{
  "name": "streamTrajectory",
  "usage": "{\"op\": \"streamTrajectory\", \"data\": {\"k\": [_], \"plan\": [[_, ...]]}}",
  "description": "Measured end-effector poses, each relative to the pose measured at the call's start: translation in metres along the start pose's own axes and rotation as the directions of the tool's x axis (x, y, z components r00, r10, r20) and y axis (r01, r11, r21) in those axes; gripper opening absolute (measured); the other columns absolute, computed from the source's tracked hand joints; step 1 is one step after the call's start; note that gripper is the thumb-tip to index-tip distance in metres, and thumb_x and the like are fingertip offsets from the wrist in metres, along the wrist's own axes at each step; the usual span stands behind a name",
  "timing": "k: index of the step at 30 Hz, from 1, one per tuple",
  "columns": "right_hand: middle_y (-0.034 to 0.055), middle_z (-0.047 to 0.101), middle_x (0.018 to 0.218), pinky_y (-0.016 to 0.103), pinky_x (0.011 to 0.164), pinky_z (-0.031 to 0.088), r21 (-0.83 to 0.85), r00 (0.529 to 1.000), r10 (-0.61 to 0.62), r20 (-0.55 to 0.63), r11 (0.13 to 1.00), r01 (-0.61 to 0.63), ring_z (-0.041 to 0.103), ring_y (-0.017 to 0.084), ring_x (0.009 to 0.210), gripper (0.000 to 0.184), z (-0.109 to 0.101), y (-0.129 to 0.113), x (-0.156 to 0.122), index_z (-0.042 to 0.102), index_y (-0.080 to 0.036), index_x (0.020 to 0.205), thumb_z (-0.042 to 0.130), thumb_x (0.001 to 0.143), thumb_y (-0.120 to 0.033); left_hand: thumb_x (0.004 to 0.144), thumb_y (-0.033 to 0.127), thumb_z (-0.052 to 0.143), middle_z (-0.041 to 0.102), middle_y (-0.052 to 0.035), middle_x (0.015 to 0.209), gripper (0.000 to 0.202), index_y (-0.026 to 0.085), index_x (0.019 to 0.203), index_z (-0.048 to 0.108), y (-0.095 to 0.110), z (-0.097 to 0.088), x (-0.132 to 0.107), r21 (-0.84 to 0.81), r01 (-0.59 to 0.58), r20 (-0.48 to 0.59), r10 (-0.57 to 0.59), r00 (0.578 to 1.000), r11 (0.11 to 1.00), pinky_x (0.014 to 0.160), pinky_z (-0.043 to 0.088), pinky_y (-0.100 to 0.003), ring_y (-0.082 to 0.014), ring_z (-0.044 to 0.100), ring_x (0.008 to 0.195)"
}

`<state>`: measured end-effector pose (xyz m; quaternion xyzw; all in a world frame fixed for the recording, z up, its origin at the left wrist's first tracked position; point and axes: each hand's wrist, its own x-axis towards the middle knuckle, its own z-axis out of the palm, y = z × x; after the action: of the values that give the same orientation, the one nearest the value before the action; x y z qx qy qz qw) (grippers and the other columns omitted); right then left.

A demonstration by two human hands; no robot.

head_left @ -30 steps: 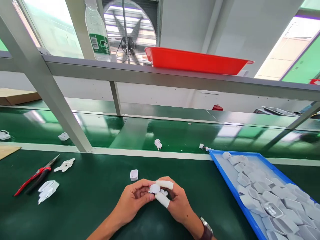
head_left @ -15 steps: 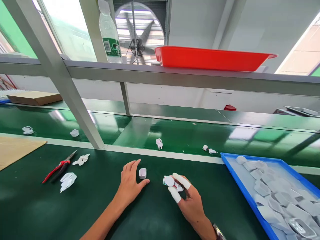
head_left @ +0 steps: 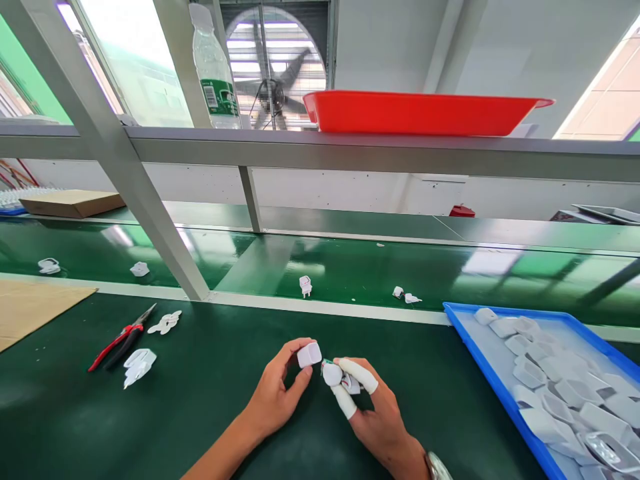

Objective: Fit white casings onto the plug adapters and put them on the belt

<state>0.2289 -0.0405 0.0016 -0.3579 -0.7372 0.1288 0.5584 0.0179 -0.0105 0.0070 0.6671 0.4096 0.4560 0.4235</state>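
Between the thumb and fingers of my left hand (head_left: pixel 278 387) is a small white square plastic housing (head_left: pixel 309 355), lifted off the green table. My right hand (head_left: pixel 377 407), with white finger cots on thumb and forefinger, pinches a small white round part with a bit of green circuit board (head_left: pixel 332 373). White pieces and what look like thin wires sit behind that disc, partly hidden by the fingers. The housing and the circuit-board part are close together, side by side, over the middle of the table.
A blue tray (head_left: pixel 487 383) full of white plastic covers stands at right. Red-and-black pliers (head_left: pixel 123 337) lie at left near white pieces (head_left: pixel 139 365). Beyond the table edge, a green belt (head_left: pixel 350 267) carries several small white parts. A red tray (head_left: pixel 425 113) and bottle (head_left: pixel 215 80) sit on the overhead rail.
My left hand has closed on the white housing, picked it up from the table and moved it right, next to the part in my right hand. The small parts on the belt appear shifted slightly left.
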Motion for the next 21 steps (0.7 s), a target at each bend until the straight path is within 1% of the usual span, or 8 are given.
{"op": "streamTrajectory", "data": {"k": [2,3,5,7,9,11,14,21], "plan": [[0.0093,0.070,0.113,0.030,0.070,0.062,-0.005,0.999,-0.048,-0.016,0.999,0.048,0.069,0.018,0.088,0.050,-0.001,0.001,0.000,0.053,-0.026,0.137,0.061,0.092,-0.005,0.095,0.034,0.063,0.065,-0.0081,0.121,0.033,0.023,0.126,0.067,0.007,0.000,0.002,-0.236,0.108,0.040,-0.101,0.994,0.966,0.088,0.054,-0.033,-0.0219,0.063,0.103],[0.0104,0.070,0.115,0.031,0.072,0.062,-0.008,0.997,-0.076,-0.022,0.997,0.076,0.070,0.020,0.093,0.050,-0.002,0.001,0.000,0.053,-0.025,0.137,0.061,0.092,-0.004,0.093,0.036,0.066,0.065,-0.0084,0.113,0.034,0.020,0.123,0.069,0.010,0.000,0.003,-0.365,0.169,0.064,-0.157,0.986,0.916,0.079,0.054,-0.030,-0.0200,0.062,0.093],[0.0119,0.070,0.116,0.034,0.078,0.063,-0.014,0.992,-0.123,-0.021,0.992,0.122,0.069,0.022,0.101,0.051,-0.004,0.000,0.002,0.054,-0.022,0.137,0.060,0.091,-0.001,0.088,0.038,0.071,0.065,-0.0070,0.094,0.039,0.016,0.121,0.072,0.015,0.000,0.006,-0.575,0.286,0.125,-0.263,0.957,0.767,0.067,0.049,-0.027,-0.0157,0.057,0.075],[0.0129,0.070,0.115,0.037,0.082,0.063,-0.020,0.987,-0.159,-0.016,0.987,0.158,0.070,0.023,0.101,0.051,-0.005,-0.003,0.005,0.055,-0.020,0.136,0.060,0.090,0.000,0.085,0.037,0.075,0.062,-0.0051,0.082,0.039,0.013,0.117,0.073,0.018,0.001,0.008,-0.680,0.370,0.190,-0.336,0.923,0.633,0.063,0.046,-0.026,-0.0139,0.054,0.068],[0.0137,0.070,0.114,0.038,0.082,0.063,-0.030,0.981,-0.191,-0.025,0.981,0.191,0.070,0.023,0.099,0.051,-0.006,-0.007,0.008,0.055,-0.018,0.137,0.061,0.089,0.001,0.084,0.035,0.076,0.062,-0.0053,0.078,0.035,0.011,0.110,0.075,0.020,0.002,0.008,-0.712,0.413,0.230,-0.367,0.901,0.569,0.063,0.044,-0.026,-0.0140,0.053,0.067],[0.0139,0.071,0.113,0.038,0.081,0.063,-0.042,0.977,-0.213,-0.031,0.976,0.211,0.070,0.023,0.098,0.052,-0.006,-0.011,0.009,0.054,-0.018,0.138,0.061,0.089,0.001,0.083,0.033,0.078,0.063,-0.0065,0.080,0.032,0.011,0.105,0.076,0.021,0.003,0.008,-0.710,0.436,0.255,-0.375,0.891,0.553,0.064,0.044,-0.026,-0.0143,0.054,0.069],[0.0133,0.070,0.113,0.040,0.083,0.062,-0.059,0.976,-0.218,-0.006,0.974,0.217,0.069,0.023,0.099,0.054,-0.007,-0.013,0.008,0.052,-0.018,0.141,0.060,0.090,0.001,0.081,0.033,0.081,0.065,-0.0075,0.083,0.034,0.010,0.106,0.077,0.022,0.004,0.007,-0.689,0.458,0.287,-0.369,0.884,0.562,0.066,0.043,-0.026,-0.0139,0.053,0.070],[0.0146,0.069,0.114,0.044,0.086,0.059,-0.136,0.970,-0.232,0.067,0.961,0.239,0.065,0.025,0.101,0.058,-0.006,-0.007,-0.001,0.050,-0.013,0.143,0.060,0.088,0.004,0.078,0.033,0.085,0.066,-0.0067,0.087,0.035,0.013,0.107,0.078,0.023,0.005,0.005,-0.694,0.438,0.303,-0.320,0.898,0.572,0.068,0.044,-0.024,-0.0125,0.054,0.071]]}}
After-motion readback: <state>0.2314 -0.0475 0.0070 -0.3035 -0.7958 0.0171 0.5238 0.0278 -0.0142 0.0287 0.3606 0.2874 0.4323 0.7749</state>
